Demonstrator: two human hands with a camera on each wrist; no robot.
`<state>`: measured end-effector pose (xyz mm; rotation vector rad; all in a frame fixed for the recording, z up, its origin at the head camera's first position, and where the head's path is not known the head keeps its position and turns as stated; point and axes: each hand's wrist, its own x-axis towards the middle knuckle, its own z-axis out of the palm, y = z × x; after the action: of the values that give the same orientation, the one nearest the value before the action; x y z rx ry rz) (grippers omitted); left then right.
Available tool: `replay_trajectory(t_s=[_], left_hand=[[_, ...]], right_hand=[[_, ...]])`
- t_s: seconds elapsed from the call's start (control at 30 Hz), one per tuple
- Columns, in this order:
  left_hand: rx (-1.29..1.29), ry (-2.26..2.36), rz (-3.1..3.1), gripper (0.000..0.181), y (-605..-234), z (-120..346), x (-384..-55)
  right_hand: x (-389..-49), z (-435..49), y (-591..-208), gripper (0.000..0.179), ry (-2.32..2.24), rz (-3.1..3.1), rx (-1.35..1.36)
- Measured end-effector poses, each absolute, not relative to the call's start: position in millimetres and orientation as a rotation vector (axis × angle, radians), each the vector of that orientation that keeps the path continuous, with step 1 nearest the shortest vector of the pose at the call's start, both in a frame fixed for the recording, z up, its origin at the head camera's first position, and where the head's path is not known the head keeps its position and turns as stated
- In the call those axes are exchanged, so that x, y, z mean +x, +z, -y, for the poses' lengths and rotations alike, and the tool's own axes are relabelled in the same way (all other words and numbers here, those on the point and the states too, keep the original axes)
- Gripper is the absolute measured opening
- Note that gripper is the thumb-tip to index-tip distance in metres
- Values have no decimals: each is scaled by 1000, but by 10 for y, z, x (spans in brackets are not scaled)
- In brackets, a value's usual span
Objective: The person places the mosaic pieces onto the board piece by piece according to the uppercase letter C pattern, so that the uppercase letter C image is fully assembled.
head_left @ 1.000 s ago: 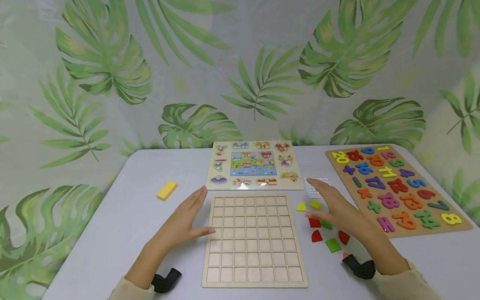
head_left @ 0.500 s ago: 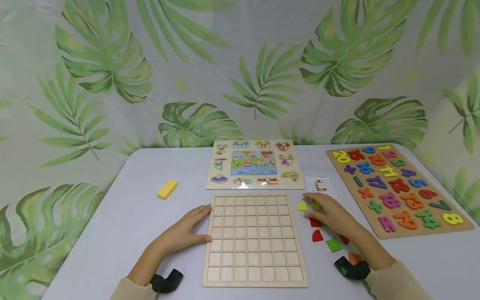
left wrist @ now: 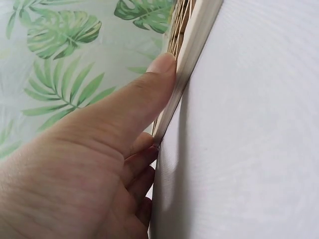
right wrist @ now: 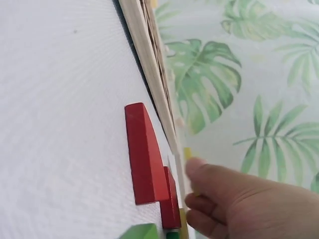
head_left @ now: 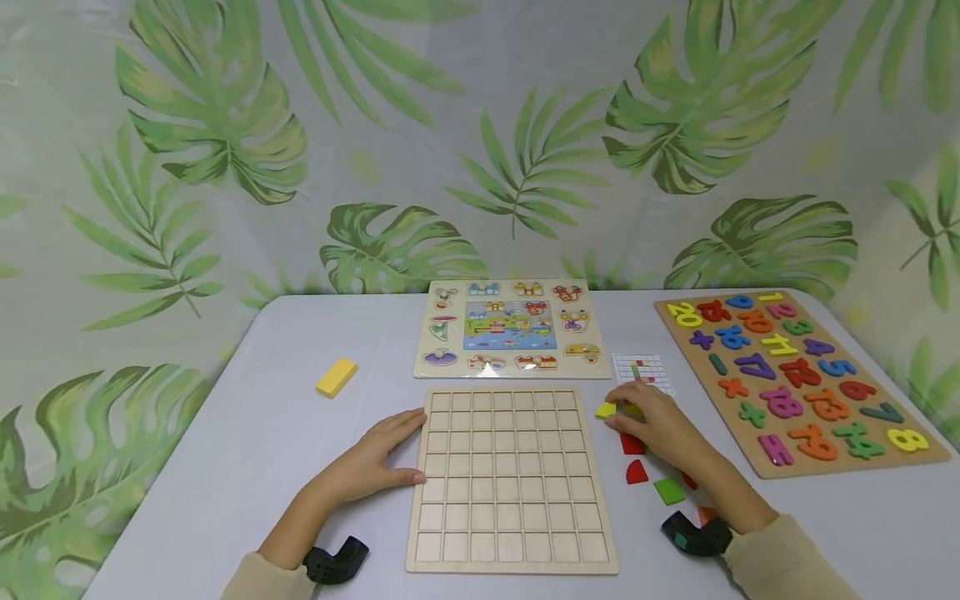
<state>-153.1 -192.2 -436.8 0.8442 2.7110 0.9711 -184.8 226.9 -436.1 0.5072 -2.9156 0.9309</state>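
Note:
A pale wooden grid board lies in the middle of the table. My left hand rests at its left edge, thumb and fingertips touching the side; the left wrist view shows the thumb extended against the rim. Right of the board, my right hand pinches a small yellow quarter-round tile between thumb and fingers, the tile slightly tilted. In the right wrist view the yellow tile shows at the thumb tip. Under and near this hand lie red tiles and a green square tile, some partly hidden.
A printed pattern card lies beyond the right hand. Behind the board is a picture puzzle; a number puzzle board occupies the right side. A yellow block sits at the left.
Both hands have come down: the left onto the board's edge, the right onto the tiles. The right hand has taken hold of the yellow tile, which is now tilted.

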Motion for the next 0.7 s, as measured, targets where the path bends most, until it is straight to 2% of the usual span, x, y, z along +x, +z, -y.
replay_trajectory(t_s=[0.13, 0.3, 0.7], left_hand=[[829, 964, -2717, 85, -4360, 1916, -1525], [822, 965, -2720, 84, -4357, 1911, -1524], [813, 980, -2715, 84, -4375, 1919, -1537]], right_hand=[[-1831, -2214, -4254, 32, 928, 2885, 489], [-1804, -2076, -4066, 33, 945, 2734, 595], [-1885, -1346, -3790, 31, 1130, 2476, 910]])
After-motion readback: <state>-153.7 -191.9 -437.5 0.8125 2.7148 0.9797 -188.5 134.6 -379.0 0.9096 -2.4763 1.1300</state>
